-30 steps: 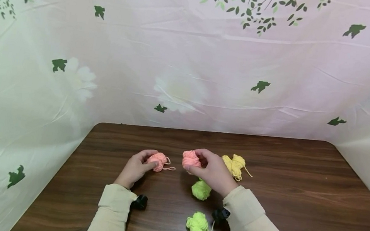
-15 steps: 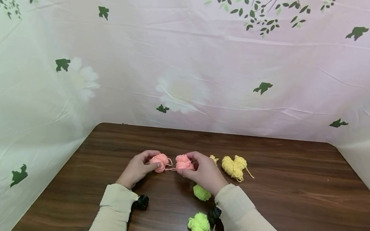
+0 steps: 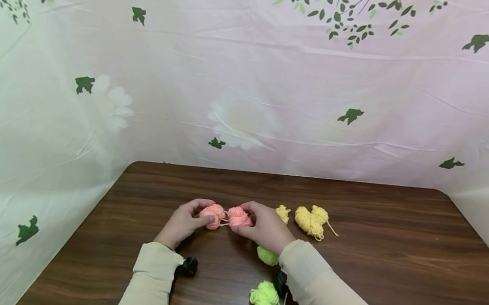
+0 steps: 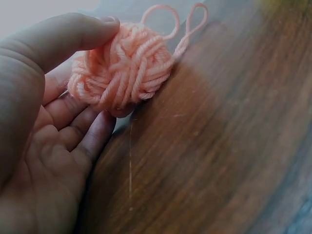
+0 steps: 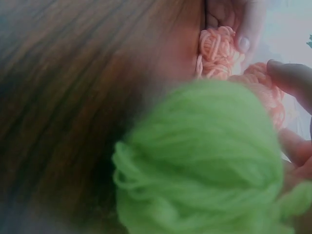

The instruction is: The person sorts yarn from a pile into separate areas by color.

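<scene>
My left hand [image 3: 182, 222] grips a pink yarn ball [image 4: 124, 68] between thumb and fingers, low over the wooden table. Two loops of loose yarn stick out from its far side in the left wrist view. Just to the right, my right hand [image 3: 266, 226] holds a second pink yarn ball [image 3: 239, 217] between thumb and fingertips. The two pink balls sit close side by side, with loose strands between them. A green yarn ball [image 5: 204, 161] looms large in the right wrist view, covering part of the right hand's pink ball.
Behind the right hand lie a yellow yarn ball [image 3: 311, 221] and a partly hidden yellow piece of yarn [image 3: 283, 213]. A second green yarn ball [image 3: 265, 300] lies nearer, by the right wrist's black camera [image 3: 281, 283]. Patterned cloth [image 3: 255, 71] hangs behind the table [image 3: 395, 275].
My right hand has moved left and slightly down with its pink yarn ball, up beside the other one. It now covers more of the nearer green ball. The left hand has barely moved.
</scene>
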A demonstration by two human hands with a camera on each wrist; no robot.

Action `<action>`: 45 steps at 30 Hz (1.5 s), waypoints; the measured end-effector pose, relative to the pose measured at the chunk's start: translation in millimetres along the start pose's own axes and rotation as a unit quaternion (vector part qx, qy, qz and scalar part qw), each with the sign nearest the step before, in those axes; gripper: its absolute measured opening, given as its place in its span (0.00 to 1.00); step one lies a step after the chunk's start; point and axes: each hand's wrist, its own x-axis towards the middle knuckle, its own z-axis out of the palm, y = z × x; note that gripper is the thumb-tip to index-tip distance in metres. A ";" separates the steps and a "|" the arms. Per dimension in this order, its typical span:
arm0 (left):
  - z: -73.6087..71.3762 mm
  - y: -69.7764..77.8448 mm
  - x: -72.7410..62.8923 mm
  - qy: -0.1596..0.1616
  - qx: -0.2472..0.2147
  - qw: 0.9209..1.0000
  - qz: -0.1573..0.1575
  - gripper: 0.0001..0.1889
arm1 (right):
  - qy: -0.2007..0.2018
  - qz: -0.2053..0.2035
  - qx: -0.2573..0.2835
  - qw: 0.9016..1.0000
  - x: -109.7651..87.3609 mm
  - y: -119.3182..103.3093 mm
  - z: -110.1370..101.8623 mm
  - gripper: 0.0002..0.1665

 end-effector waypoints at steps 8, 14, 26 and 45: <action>-3.5 30.5 -14.3 -0.020 0.001 1.000 -0.006 0.21 | -0.013 -0.010 -0.053 0.998 7.6 -3.1 6.3 0.30; -1.8 15.3 -7.6 -0.016 -0.005 1.000 -0.004 0.22 | -0.030 -0.023 -0.092 0.995 12.1 0.1 14.8 0.28; -0.6 -0.5 -0.7 -0.005 0.000 1.000 0.002 0.21 | -0.037 -0.035 -0.120 0.991 13.1 -4.9 16.8 0.19; -0.7 -0.7 2.2 -0.004 -0.027 0.999 0.025 0.20 | -0.068 -0.062 -0.113 0.989 4.4 -14.4 5.5 0.26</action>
